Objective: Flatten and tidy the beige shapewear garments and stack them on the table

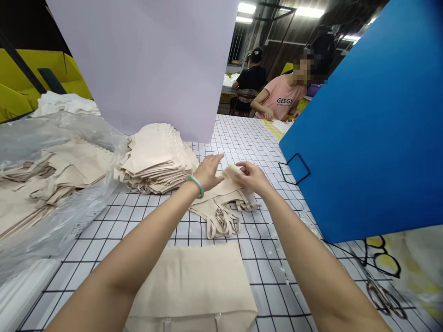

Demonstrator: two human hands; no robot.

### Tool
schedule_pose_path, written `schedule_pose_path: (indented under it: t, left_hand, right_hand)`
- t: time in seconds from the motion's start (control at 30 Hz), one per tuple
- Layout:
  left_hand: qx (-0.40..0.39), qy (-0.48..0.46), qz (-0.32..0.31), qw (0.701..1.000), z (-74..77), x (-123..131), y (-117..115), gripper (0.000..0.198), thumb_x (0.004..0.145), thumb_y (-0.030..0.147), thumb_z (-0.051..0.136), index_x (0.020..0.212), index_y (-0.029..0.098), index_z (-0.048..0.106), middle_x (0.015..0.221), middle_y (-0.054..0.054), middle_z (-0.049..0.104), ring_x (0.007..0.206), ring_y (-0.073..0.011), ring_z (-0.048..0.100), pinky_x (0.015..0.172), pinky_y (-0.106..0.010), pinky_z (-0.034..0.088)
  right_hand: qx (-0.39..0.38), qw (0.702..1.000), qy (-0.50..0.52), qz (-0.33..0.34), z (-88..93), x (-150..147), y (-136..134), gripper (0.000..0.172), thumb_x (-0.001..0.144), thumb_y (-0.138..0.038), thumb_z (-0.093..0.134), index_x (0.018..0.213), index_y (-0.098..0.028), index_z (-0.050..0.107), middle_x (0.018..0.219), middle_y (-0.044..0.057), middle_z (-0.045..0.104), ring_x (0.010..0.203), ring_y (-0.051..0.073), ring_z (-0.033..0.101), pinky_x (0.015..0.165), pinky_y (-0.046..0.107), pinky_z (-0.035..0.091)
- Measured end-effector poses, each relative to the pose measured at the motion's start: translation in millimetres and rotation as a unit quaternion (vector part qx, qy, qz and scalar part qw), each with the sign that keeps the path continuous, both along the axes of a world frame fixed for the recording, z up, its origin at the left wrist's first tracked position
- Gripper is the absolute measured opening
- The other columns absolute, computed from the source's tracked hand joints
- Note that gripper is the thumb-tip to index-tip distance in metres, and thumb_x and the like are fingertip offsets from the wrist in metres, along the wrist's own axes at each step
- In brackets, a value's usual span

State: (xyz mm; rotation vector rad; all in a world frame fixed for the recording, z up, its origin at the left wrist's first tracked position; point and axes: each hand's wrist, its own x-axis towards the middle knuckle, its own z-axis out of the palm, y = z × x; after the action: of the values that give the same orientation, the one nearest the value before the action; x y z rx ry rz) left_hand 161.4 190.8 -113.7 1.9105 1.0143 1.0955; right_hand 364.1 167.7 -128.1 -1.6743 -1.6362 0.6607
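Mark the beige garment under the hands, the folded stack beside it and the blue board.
beige garment (215, 204), head view, flat body above the straps.
folded stack (149, 157), head view, middle of the top piece.
blue board (374, 129), head view, middle of its face.

Garment (216, 203): one piece of thin beige fabric, probably a camisole top. It lies flat and partly folded on the table (145, 216), at the centre of the scene. Narrow straps (223, 223) are bunched in loops at its near end. The far edge is slightly lifted and creased, pinched in the right hand (251, 177). The left hand (207, 171) rests flat on the far-left corner. Small rumpled fold at the right edge.
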Motion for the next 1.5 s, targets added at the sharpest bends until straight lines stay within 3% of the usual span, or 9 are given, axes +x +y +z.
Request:
schedule_pose_path:
  t: [0.23,0.33,0.47,0.7,0.83,0.97,1.13,1.23,1.5]
  left_hand:
    - [-0.109,0.110,-0.014,0.988,40.8,-14.6,0.5,0.027,0.051,0.002,0.084,0.054,0.018,0.063,0.061,-0.002,0.062,0.082,-0.0281,0.068,0.082,-0.037,0.055]
    - [-0.110,0.110,-0.008,0.988,52.6,-48.5,-22.4,0.018,0.058,0.006,0.083,0.063,0.017,0.071,0.066,-0.002,0.067,0.070,-0.0208,0.067,0.066,-0.029,0.055]
    - [-0.119,0.014,-0.045,0.992,75.7,-90.5,-65.2,0.010,0.069,0.009,0.077,0.077,0.014,0.074,0.079,-0.004,0.072,0.076,-0.0176,0.068,0.069,-0.029,0.056]
    - [-0.067,-0.226,0.025,0.972,112.8,-138.1,-158.3,0.020,0.073,0.008,0.077,0.090,0.015,0.071,0.091,0.001,0.071,0.104,-0.0230,0.069,0.083,-0.035,0.058]
    - [-0.115,-0.257,0.046,0.958,101.5,-164.7,-224.7,0.024,0.070,0.012,0.082,0.091,0.019,0.072,0.091,-0.002,0.073,0.099,-0.0230,0.071,0.081,-0.035,0.061]
    - [-0.202,-0.244,0.055,0.947,58.8,-184.7,-266.0,0.026,0.065,0.023,0.087,0.087,0.018,0.074,0.085,-0.003,0.074,0.080,-0.0182,0.070,0.069,-0.029,0.060]
    - [-0.338,-0.192,0.102,0.916,-14.3,-182.1,-260.9,0.028,0.059,0.028,0.088,0.076,0.014,0.071,0.070,-0.002,0.069,0.058,-0.0100,0.060,0.054,-0.021,0.051]
    - [-0.348,-0.142,0.178,0.909,-41.4,-173.8,-249.8,0.026,0.056,0.023,0.087,0.070,0.014,0.068,0.064,-0.001,0.066,0.056,-0.0105,0.058,0.051,-0.021,0.049]
    - [-0.305,-0.084,0.191,0.929,-57.2,-177.1,-242.1,0.019,0.055,0.020,0.082,0.064,0.016,0.066,0.057,0.000,0.063,0.049,-0.0107,0.054,0.045,-0.020,0.043]
  right_hand:
    - [0.127,0.972,0.164,0.109,75.8,-9.0,-33.7,0.030,0.080,-0.047,0.072,0.092,-0.021,0.064,0.082,-0.001,0.065,0.074,0.013,0.059,0.065,0.026,0.048]
    - [0.225,0.956,0.175,0.073,105.5,-7.1,-54.2,0.027,0.080,-0.045,0.076,0.092,-0.023,0.064,0.078,-0.003,0.065,0.072,0.012,0.060,0.067,0.027,0.051]
    - [0.336,0.923,0.187,0.008,134.4,-4.7,-92.9,0.023,0.079,-0.041,0.080,0.092,-0.025,0.070,0.085,-0.002,0.070,0.077,0.014,0.065,0.076,0.033,0.055]
    - [0.383,0.907,0.176,0.008,152.3,-16.1,-188.0,0.011,0.083,-0.035,0.076,0.094,-0.036,0.075,0.105,-0.007,0.075,0.114,0.023,0.066,0.098,0.048,0.047]
    - [0.335,0.916,0.221,-0.002,131.3,-30.0,-247.8,0.013,0.082,-0.031,0.077,0.093,-0.037,0.076,0.103,-0.007,0.076,0.110,0.021,0.068,0.103,0.049,0.047]
    - [0.214,0.930,0.298,-0.033,78.6,-41.8,-284.9,0.017,0.076,-0.038,0.082,0.091,-0.032,0.076,0.090,0.002,0.075,0.095,0.024,0.071,0.083,0.045,0.061]
    - [0.002,0.936,0.340,-0.088,-12.6,-55.7,-276.7,0.045,0.062,-0.054,0.084,0.090,-0.022,0.067,0.077,0.002,0.072,0.073,0.020,0.070,0.066,0.036,0.059]
    - [-0.062,0.951,0.277,-0.124,-52.6,-60.8,-264.5,0.054,0.060,-0.061,0.081,0.090,-0.019,0.066,0.075,0.004,0.071,0.071,0.020,0.067,0.064,0.032,0.055]
    - [-0.068,0.982,0.126,-0.124,-68.3,-58.7,-265.9,0.045,0.077,-0.052,0.065,0.109,-0.021,0.064,0.086,0.005,0.072,0.069,0.019,0.065,0.062,0.029,0.050]
